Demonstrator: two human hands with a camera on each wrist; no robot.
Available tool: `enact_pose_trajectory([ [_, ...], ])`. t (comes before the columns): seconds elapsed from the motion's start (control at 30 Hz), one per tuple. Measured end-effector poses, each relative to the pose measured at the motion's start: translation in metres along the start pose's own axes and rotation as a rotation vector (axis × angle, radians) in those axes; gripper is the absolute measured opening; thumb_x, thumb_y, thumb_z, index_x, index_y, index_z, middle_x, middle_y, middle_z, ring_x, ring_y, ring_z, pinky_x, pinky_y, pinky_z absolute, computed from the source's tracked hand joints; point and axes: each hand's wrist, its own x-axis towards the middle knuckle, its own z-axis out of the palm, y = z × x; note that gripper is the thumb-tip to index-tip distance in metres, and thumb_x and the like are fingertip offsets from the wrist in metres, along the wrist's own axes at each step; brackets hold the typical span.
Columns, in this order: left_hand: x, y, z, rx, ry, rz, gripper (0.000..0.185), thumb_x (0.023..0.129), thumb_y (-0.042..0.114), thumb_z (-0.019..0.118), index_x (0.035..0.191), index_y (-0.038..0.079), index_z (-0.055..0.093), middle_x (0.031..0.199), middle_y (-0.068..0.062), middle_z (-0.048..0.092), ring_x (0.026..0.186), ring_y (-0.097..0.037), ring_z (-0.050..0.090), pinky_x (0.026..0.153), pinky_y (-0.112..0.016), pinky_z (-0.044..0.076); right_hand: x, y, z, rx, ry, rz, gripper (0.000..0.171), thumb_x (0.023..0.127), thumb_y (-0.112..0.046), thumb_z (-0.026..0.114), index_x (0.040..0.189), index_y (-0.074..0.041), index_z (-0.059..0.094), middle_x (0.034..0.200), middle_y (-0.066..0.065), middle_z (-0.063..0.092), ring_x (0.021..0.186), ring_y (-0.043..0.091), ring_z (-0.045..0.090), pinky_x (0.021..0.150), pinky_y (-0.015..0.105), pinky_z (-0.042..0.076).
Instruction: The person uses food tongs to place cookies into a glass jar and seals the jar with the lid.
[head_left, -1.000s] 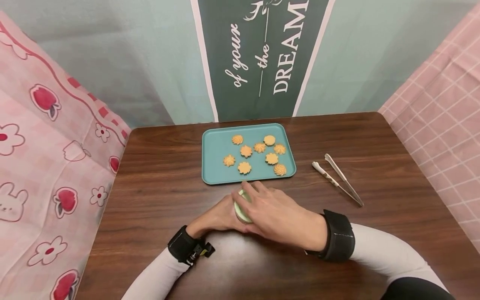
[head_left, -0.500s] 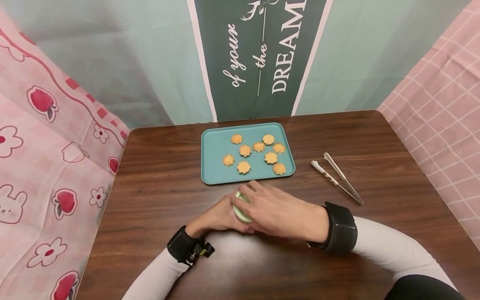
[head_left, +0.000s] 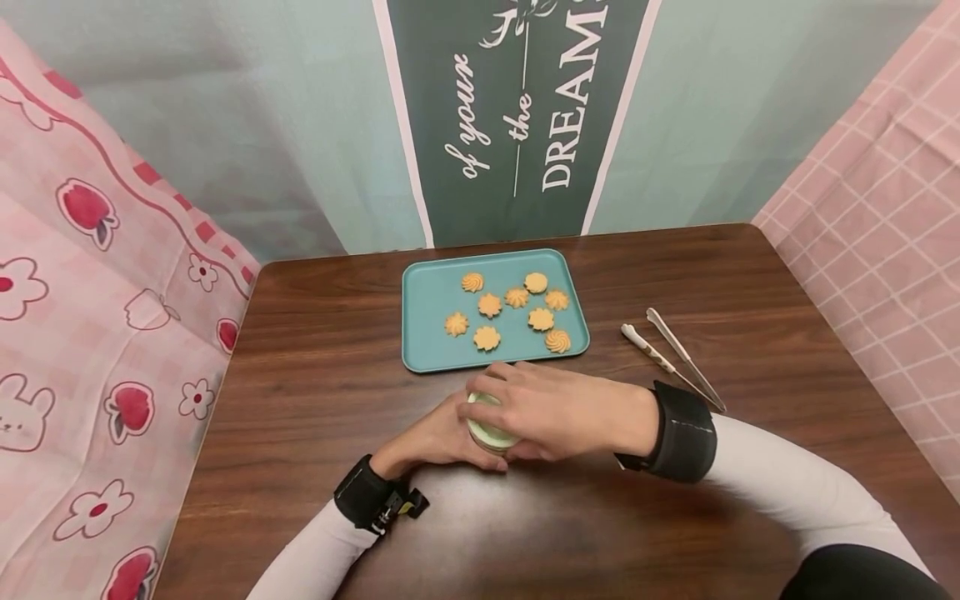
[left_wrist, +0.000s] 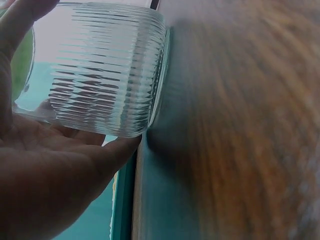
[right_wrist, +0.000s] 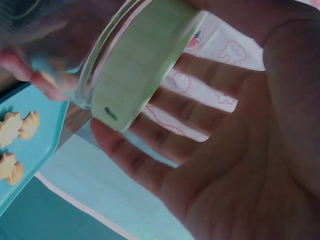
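Observation:
A ribbed clear glass jar (left_wrist: 105,70) with a pale green lid (head_left: 486,427) stands on the wooden table (head_left: 315,392) just in front of the teal tray (head_left: 431,333). My left hand (head_left: 442,433) grips the jar's body from the left, palm against the glass (left_wrist: 50,175). My right hand (head_left: 525,404) covers the lid from above, its fingers curled round the rim of the lid (right_wrist: 145,60). The hands hide most of the jar in the head view. Several flower-shaped biscuits (head_left: 516,297) lie on the tray.
Metal tongs (head_left: 675,354) lie on the table to the right of the tray. Pink patterned cloth (head_left: 90,333) hangs along the left edge and pink checked cloth (head_left: 885,233) along the right. A dark green banner (head_left: 517,117) hangs behind the table.
My right wrist has swung away from me and its fingers now curl more closely round the lid. The left hand and the jar stay where they were.

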Motion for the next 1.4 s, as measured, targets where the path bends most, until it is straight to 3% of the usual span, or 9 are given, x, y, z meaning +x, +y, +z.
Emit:
enact_pose_trajectory([
  [0.3, 0.003, -0.001, -0.002, -0.047, -0.024, 0.035, 0.084, 0.077, 0.014, 0.096, 0.147, 0.016, 0.050, 0.132, -0.002, 0.065, 0.112, -0.017, 0.067, 0.098, -0.035, 0.058, 0.004, 0.011, -0.006, 0.041, -0.054, -0.100, 0.065, 0.082, -0.030, 0.092, 0.140, -0.019, 0.063, 0.134, 0.001, 0.059, 0.117, 0.022, 0.055, 0.097, 0.035, 0.054],
  [0.43, 0.002, 0.000, -0.003, -0.033, -0.015, 0.036, 0.088, 0.077, 0.015, 0.097, 0.150, 0.017, 0.047, 0.134, -0.002, 0.062, 0.114, -0.017, 0.065, 0.099, -0.035, 0.057, 0.006, 0.012, -0.008, 0.048, -0.083, -0.096, 0.068, 0.082, -0.031, 0.092, 0.143, -0.021, 0.062, 0.140, 0.002, 0.056, 0.124, 0.022, 0.053, 0.101, 0.036, 0.054],
  [0.57, 0.002, 0.002, -0.003, 0.009, -0.006, 0.048, 0.101, 0.077, 0.018, 0.096, 0.160, 0.018, 0.038, 0.151, 0.000, 0.054, 0.128, -0.016, 0.060, 0.110, -0.036, 0.051, 0.007, 0.000, -0.008, 0.044, -0.024, 0.075, 0.086, 0.080, -0.057, 0.088, 0.151, -0.021, 0.054, 0.151, 0.009, 0.050, 0.129, 0.028, 0.055, 0.090, 0.041, 0.061],
  [0.7, 0.003, 0.000, -0.004, 0.101, -0.005, 0.044, 0.103, 0.080, 0.024, 0.095, 0.164, 0.018, 0.035, 0.160, 0.002, 0.049, 0.136, -0.014, 0.056, 0.114, -0.035, 0.048, 0.012, -0.017, -0.005, -0.028, 0.010, 0.309, 0.102, 0.083, -0.082, 0.069, 0.158, -0.017, 0.046, 0.151, 0.018, 0.051, 0.120, 0.036, 0.061, 0.069, 0.042, 0.063],
  [0.83, 0.003, 0.000, -0.005, 0.142, -0.009, 0.049, 0.091, 0.082, 0.026, 0.092, 0.160, 0.016, 0.045, 0.158, 0.000, 0.052, 0.138, -0.014, 0.055, 0.116, -0.035, 0.046, 0.016, -0.028, -0.002, -0.077, -0.005, 0.400, 0.094, 0.090, -0.080, 0.062, 0.154, -0.012, 0.052, 0.138, 0.021, 0.058, 0.104, 0.037, 0.065, 0.056, 0.041, 0.061],
  [1.03, 0.003, 0.003, -0.004, 0.153, 0.005, 0.049, 0.084, 0.082, 0.031, 0.092, 0.154, 0.016, 0.052, 0.149, 0.001, 0.059, 0.133, -0.014, 0.056, 0.113, -0.034, 0.048, 0.017, -0.033, 0.001, -0.150, 0.045, 0.361, 0.069, 0.092, -0.059, 0.074, 0.139, -0.010, 0.063, 0.113, 0.014, 0.063, 0.086, 0.027, 0.064, 0.047, 0.034, 0.054],
  [1.2, 0.002, 0.003, -0.004, 0.098, 0.007, 0.009, 0.087, 0.079, 0.031, 0.094, 0.152, 0.015, 0.050, 0.144, 0.002, 0.061, 0.128, -0.012, 0.059, 0.110, -0.033, 0.050, 0.014, -0.032, 0.001, -0.135, 0.021, 0.339, 0.061, 0.090, -0.054, 0.079, 0.133, -0.012, 0.066, 0.106, 0.009, 0.063, 0.083, 0.023, 0.060, 0.044, 0.030, 0.047],
  [1.4, 0.000, 0.003, -0.003, 0.059, 0.009, -0.037, 0.094, 0.077, 0.027, 0.096, 0.154, 0.016, 0.045, 0.144, 0.004, 0.060, 0.124, -0.010, 0.060, 0.108, -0.031, 0.051, 0.010, -0.027, -0.002, -0.076, 0.004, 0.289, 0.054, 0.089, -0.051, 0.082, 0.126, -0.016, 0.067, 0.108, 0.006, 0.061, 0.090, 0.023, 0.061, 0.047, 0.029, 0.049],
])
